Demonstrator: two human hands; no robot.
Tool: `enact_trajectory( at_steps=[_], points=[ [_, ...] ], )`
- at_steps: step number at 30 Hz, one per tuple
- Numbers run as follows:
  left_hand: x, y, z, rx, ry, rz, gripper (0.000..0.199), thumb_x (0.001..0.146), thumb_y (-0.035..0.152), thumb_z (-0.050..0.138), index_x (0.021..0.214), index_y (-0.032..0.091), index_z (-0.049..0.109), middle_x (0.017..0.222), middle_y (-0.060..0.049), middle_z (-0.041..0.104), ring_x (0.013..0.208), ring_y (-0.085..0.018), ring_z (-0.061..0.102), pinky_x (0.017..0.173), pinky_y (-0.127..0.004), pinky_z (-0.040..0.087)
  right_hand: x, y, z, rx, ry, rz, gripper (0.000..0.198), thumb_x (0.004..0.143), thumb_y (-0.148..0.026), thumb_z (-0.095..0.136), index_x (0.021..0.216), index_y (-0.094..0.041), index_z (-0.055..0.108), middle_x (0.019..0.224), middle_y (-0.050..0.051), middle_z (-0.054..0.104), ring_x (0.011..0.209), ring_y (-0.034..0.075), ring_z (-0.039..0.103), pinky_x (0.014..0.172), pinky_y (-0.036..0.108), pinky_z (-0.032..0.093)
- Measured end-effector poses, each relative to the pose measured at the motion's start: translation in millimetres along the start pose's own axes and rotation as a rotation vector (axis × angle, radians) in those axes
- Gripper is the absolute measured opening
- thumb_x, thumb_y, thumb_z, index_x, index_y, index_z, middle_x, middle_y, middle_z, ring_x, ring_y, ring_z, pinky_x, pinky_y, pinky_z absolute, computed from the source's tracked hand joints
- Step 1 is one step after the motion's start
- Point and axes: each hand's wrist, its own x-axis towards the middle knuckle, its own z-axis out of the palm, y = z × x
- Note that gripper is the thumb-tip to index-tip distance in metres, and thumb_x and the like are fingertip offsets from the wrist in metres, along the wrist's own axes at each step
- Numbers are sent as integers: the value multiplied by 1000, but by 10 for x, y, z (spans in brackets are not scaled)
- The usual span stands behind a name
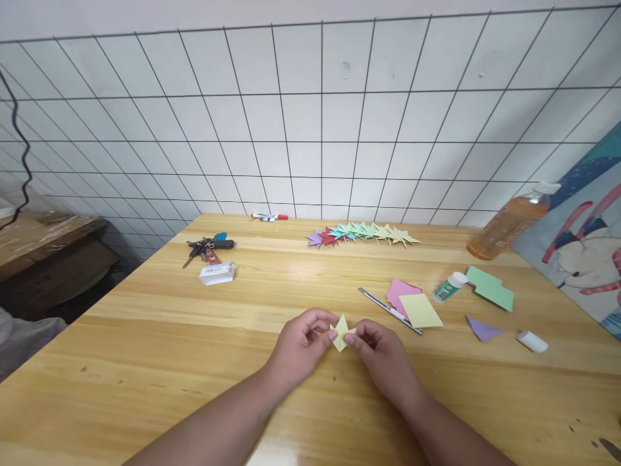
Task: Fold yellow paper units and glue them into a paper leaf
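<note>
A small folded piece of pale yellow paper (342,333), pointed at the top and bottom, is held just over the wooden table (204,362). My left hand (305,342) pinches its left side between thumb and fingers. On its right side, the thumb and fingers of my right hand (381,355) pinch it too. To the right of the hands lie a yellow paper square (421,310) and pink paper (400,291). A slim utility knife (383,304) lies partly under the yellow square.
Folded colored paper pieces (363,233) form a row at the back. Keys (211,246) and a small white box (217,274) lie left. On the right are a glue stick (450,287), green paper (492,290), purple paper (482,329), an eraser (532,341) and a bottle (512,223).
</note>
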Motion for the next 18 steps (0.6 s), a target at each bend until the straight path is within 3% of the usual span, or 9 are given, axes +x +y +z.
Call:
enact_trajectory(
  at_steps=[3, 10, 12, 15, 18],
  points=[
    [24, -29, -20, 7, 38, -5, 19, 76, 27, 61, 92, 17, 61, 64, 2, 58, 58, -10, 52, 58, -20, 39, -6, 38, 10, -52, 2, -48, 24, 75, -39, 58, 62, -19, 53, 58, -3, 47, 54, 11, 42, 51, 22, 34],
    [185, -44, -146, -90, 216, -32, 27, 73, 29, 62, 96, 17, 52, 64, 3, 59, 53, -10, 57, 54, -20, 42, -25, 17, -41, -396, 97, -253, 13, 81, -33, 51, 85, -21, 57, 78, 1, 59, 56, 12, 46, 54, 25, 38],
    [239, -64, -184, -127, 274, -73, 35, 72, 34, 62, 100, 19, 49, 70, 1, 61, 59, -14, 61, 45, -18, 39, -15, -3, -65, -521, 111, -286, 14, 83, -32, 48, 84, -21, 57, 79, 2, 60, 62, 15, 50, 59, 27, 40],
    [283, -109, -216, -159, 291, -59, 39, 71, 36, 62, 102, 19, 46, 80, -2, 63, 71, -17, 63, 47, -19, 43, 18, -24, -148, -686, 161, -319, 15, 84, -30, 47, 89, -21, 57, 87, 4, 63, 79, 19, 56, 70, 30, 42],
    [285, -135, -225, -129, 292, -34, 39, 71, 34, 60, 104, 19, 46, 76, -1, 61, 69, -15, 61, 47, -18, 41, 65, -36, -338, -914, 319, -315, 21, 84, -28, 44, 98, -19, 58, 98, 7, 63, 94, 24, 54, 81, 35, 39]
  ],
)
